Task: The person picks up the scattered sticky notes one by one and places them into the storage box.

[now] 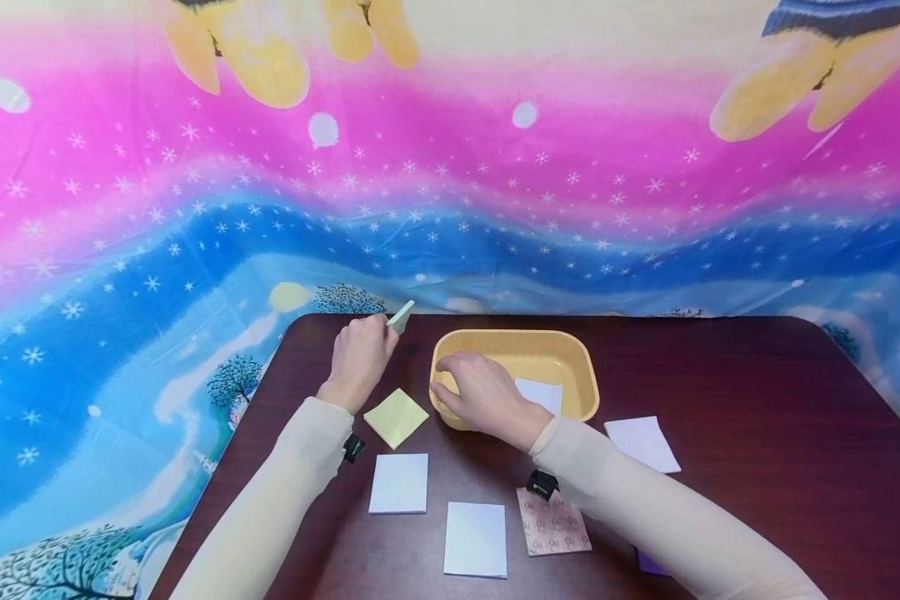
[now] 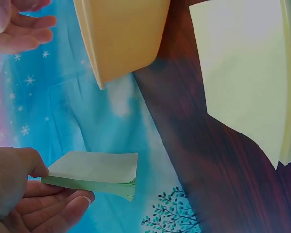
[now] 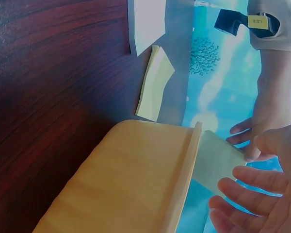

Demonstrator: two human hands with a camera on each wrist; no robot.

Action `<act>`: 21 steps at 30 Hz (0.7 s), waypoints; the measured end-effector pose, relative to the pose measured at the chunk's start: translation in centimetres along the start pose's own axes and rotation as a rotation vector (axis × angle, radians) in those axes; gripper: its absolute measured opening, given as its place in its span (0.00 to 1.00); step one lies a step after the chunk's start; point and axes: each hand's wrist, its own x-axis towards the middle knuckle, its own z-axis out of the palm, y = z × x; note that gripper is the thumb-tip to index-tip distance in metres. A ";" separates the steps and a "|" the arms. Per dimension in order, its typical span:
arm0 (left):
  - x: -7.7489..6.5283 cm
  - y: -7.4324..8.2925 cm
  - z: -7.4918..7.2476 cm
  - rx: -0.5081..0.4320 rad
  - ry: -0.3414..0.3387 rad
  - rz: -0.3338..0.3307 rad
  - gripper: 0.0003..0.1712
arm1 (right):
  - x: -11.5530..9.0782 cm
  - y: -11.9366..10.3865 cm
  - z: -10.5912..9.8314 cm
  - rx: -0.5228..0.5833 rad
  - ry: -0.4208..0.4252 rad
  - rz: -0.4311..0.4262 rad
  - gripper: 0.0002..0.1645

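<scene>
My left hand [image 1: 358, 357] pinches a pale green sticky note pad [image 2: 94, 170] between thumb and fingers, above the table's far left edge. In the head view only a thin strip of that pad shows. Over the left side of a yellow plastic tub [image 1: 587, 367] is my right hand [image 1: 487, 396], its fingers spread and loosely bent with nothing in them. A white note pad [image 1: 542, 395] lies inside the tub, partly covered by the right hand and wrist. Between the left wrist and the tub sits a pale yellow sticky note pad [image 1: 396, 418].
Two white pads, one left [image 1: 399, 483] and one nearer [image 1: 476, 539], lie on the dark wooden table [image 1: 757, 467]. A pink patterned pad [image 1: 555, 525] and a purple pad [image 1: 651, 563] are partly under the right arm. Another white pad [image 1: 643, 444] lies right of the tub. A printed cloth hangs behind.
</scene>
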 end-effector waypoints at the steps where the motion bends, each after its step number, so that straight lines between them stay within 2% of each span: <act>1: 0.0 0.1 -0.1 0.000 0.003 0.003 0.11 | 0.0 0.0 0.0 0.000 -0.002 0.001 0.18; 21: -0.2 1.3 -1.3 0.004 0.039 0.071 0.11 | 0.6 0.3 -0.6 -0.012 -0.017 0.014 0.19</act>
